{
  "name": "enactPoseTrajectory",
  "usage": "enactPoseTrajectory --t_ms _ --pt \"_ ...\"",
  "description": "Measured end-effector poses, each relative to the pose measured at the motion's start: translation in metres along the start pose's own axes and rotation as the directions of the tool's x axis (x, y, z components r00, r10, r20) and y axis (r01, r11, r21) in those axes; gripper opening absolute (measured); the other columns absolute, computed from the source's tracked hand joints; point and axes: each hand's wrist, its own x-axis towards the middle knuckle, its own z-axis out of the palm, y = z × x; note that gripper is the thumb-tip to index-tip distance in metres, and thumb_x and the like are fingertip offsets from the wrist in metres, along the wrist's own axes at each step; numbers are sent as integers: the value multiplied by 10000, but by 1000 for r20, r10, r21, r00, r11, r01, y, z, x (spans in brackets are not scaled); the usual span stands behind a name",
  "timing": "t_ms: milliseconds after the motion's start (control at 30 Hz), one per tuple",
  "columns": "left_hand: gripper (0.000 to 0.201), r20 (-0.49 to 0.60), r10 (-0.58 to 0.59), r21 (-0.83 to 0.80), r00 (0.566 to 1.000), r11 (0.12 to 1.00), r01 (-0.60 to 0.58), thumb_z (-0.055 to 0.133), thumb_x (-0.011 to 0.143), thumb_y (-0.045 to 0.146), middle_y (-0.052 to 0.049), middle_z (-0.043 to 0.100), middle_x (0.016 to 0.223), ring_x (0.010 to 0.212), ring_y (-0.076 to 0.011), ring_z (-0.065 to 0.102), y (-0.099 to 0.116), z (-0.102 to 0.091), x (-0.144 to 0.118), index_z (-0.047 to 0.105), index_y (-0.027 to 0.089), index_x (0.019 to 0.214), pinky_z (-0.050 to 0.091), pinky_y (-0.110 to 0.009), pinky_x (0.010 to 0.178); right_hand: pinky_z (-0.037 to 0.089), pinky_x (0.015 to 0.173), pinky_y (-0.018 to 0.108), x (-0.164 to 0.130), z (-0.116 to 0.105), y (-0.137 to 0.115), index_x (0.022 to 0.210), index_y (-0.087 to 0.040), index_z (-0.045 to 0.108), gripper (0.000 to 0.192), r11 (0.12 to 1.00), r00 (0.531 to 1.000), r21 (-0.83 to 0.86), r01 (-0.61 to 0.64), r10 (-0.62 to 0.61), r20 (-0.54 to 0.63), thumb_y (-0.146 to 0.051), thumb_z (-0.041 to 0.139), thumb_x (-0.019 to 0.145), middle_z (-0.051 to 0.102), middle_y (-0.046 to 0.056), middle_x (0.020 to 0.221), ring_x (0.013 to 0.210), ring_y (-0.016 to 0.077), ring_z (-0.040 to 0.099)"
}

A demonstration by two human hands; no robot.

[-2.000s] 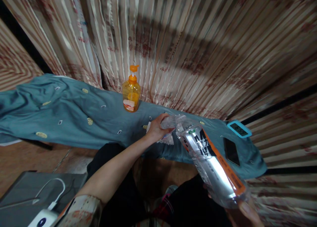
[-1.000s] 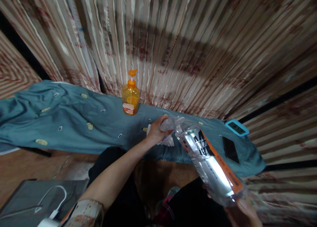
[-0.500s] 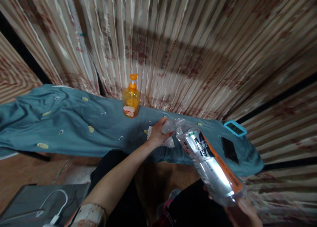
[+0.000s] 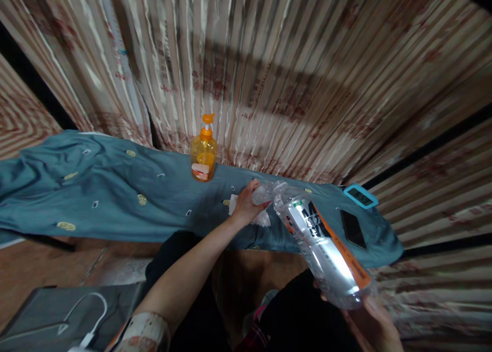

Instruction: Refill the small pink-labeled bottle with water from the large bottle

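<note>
My right hand [image 4: 371, 316] is wrapped round the base of a large clear plastic bottle [image 4: 326, 254] with a silver and orange label. The bottle is tilted, its neck pointing up and left toward my left hand. My left hand [image 4: 246, 206] grips a small clear plastic cup [image 4: 263, 192], held on its side with its mouth at the bottle's neck. Whether the two touch, I cannot tell. Under my left hand lies a crumpled white tissue [image 4: 263, 219] on the teal cloth, partly hidden by the hand.
An orange pump bottle [image 4: 203, 157] stands at the back of the teal cloth [image 4: 111, 188]. To the right lie a blue digital clock [image 4: 360, 196] and a black phone [image 4: 352, 229]. A curtain [image 4: 238, 75] hangs behind. At lower left a white cable [image 4: 100, 318] rests on a grey surface.
The large bottle's base and my right hand have shifted slightly up and left. My left hand and the cup are nearly unmoved. The view has turned a little.
</note>
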Motion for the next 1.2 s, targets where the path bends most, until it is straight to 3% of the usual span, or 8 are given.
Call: enactPoseTrajectory --t_ms 133,267,467,700,800,1033,1200 --pt "587 4 7 2 1000 1000 -7 794 653 275 -78 682 1149 1101 -257 643 -2 0 0 514 198 1163 495 -414 978 593 610 357 9 -15 5 1144 -316 682 503 1000 1000 15 0 0 -16 -452 790 671 769 67 968 802 302 736" --pt "505 10 10 29 1000 1000 -11 779 670 307 -69 684 1106 1064 -256 645 0 -1 -1 549 192 1104 500 -404 946 594 742 445 10 -17 8 1203 -325 649 531 1000 1000 9 2 -2 4 -466 759 703 766 55 999 804 313 735" --pt "451 10 30 21 1000 999 -30 772 678 311 -43 685 1057 1026 -235 645 1 -2 -1 564 199 1062 500 -369 916 581 586 345 11 -21 7 1182 -322 663 492 1000 1000 -3 8 -8 22 -494 734 727 772 57 952 789 297 734" --pt "470 13 27 1 1000 1000 -27 781 672 310 -67 680 1068 1025 -246 642 0 -2 -1 564 177 1067 496 -376 913 596 701 408 27 -46 2 1221 -312 646 586 993 989 45 -112 107 101 -436 779 664 757 81 1045 855 325 727" --pt "464 13 31 2 999 1000 -31 781 673 306 -59 680 1065 1022 -241 644 0 -2 -1 563 185 1065 495 -372 916 595 683 414 24 -38 -1 1221 -293 639 608 997 993 10 -76 74 90 -433 791 649 746 84 1093 864 336 723" --pt "452 -1 38 0 999 999 -38 790 664 307 -44 679 1054 1021 -236 643 -3 -2 0 569 200 1044 498 -363 915 586 690 337 -2 8 -8 1227 -304 599 658 997 1000 -74 17 -15 23 -550 799 650 767 32 1025 847 283 734" --pt "457 -3 34 4 999 999 -34 789 669 297 -40 679 1060 1022 -229 642 -4 -1 0 562 207 1055 496 -361 923 573 710 362 -2 5 -8 1228 -300 594 634 993 999 -110 40 -38 26 -554 780 678 765 43 1021 841 288 731"
